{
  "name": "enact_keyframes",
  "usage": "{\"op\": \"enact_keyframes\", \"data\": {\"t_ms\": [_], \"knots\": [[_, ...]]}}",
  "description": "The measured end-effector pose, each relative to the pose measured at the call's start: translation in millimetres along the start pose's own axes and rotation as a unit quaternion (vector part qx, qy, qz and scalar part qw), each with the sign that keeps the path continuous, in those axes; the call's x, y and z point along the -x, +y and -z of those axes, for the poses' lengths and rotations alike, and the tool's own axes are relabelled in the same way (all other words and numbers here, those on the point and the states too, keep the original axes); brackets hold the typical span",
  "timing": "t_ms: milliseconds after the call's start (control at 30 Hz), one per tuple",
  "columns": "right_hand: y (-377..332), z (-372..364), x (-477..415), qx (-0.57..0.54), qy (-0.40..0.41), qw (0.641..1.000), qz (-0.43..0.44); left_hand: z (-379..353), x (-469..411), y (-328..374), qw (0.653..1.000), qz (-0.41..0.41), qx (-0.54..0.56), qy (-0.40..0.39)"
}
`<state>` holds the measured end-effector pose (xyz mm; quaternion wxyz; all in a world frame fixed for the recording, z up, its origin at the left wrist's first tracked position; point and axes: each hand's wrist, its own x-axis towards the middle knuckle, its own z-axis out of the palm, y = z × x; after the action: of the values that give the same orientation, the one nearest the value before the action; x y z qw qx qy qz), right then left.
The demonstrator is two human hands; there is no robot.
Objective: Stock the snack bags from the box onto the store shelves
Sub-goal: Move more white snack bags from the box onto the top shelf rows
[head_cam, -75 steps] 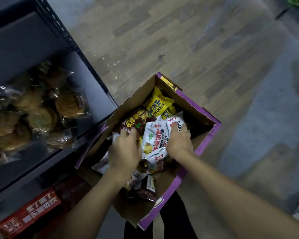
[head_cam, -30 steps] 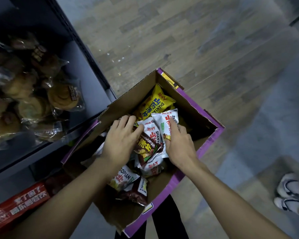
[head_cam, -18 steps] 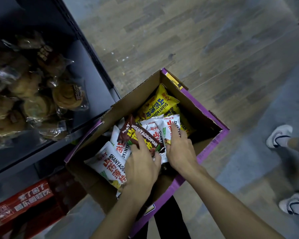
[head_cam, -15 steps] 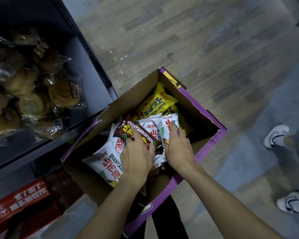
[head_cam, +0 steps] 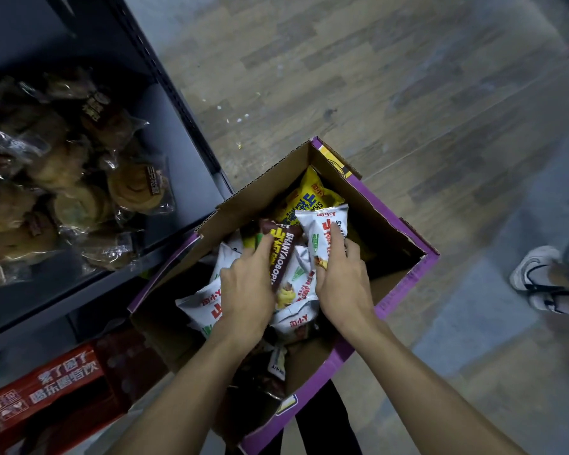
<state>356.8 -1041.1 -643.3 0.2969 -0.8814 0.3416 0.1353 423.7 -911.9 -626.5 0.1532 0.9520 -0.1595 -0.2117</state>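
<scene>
Head camera looks straight down into an open cardboard box with purple outer faces (head_cam: 380,221), which stands on the grey wood-pattern floor (head_cam: 342,77) just beside a dark metal shelf unit (head_cam: 174,126). The box holds a loose heap of snack bags, and both hands are inside it.

The left hand (head_cam: 247,290) holds a brown snack bag with yellow lettering (head_cam: 284,254). Its fingers lie close together over the left half of the pack, the index finger stretched up along the edge. The thumb is hidden, so how far it wraps underneath cannot be told. This bag lies on top of the heap near the middle of the box, its long side running away from the person.

The right hand (head_cam: 342,284) grips a white snack bag with red characters (head_cam: 321,231), thumb on the near left side and fingers curved over the right side, the index finger reaching up the front. The white pack touches the brown one on its right.

Behind both, against the far corner, a yellow snack bag with blue lettering (head_cam: 309,198) leans on the cardboard wall. More white packs (head_cam: 204,303) lie under the left hand and wrist.

On the shelf to the left sit round bread rolls in clear wrappers (head_cam: 135,188). On the level below it lies a red printed carton (head_cam: 46,385). At the right edge, a white sneaker (head_cam: 532,270) stands on the floor, well apart from the box.
</scene>
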Motion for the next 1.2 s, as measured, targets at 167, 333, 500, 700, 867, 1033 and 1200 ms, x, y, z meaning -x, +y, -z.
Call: {"op": "enact_keyframes", "data": {"t_ms": [167,333,500,700,867,1033,1200], "knots": [[0,-9,-2,0.027,0.028,0.998,-0.056,-11,-12,11,0.994,-0.004,-0.075,-0.084],[8,-22,-15,0.025,0.001,0.996,-0.080,-27,-32,16,0.979,0.045,-0.089,-0.179],[21,-22,-35,0.016,-0.092,0.990,-0.105,-33,-52,14,0.961,0.088,-0.064,-0.255],[18,-9,-40,-0.008,-0.113,0.985,-0.127,-32,-68,7,0.971,0.099,-0.026,-0.215],[9,6,-32,0.005,-0.083,0.991,-0.105,-11,-60,17,0.983,0.068,-0.060,-0.158],[-16,31,-13,0.010,-0.054,0.997,-0.063,27,-37,26,0.988,0.062,-0.063,-0.130],[-40,54,13,0.023,-0.036,0.999,-0.013,67,6,30,0.992,0.071,-0.048,-0.093]]}}
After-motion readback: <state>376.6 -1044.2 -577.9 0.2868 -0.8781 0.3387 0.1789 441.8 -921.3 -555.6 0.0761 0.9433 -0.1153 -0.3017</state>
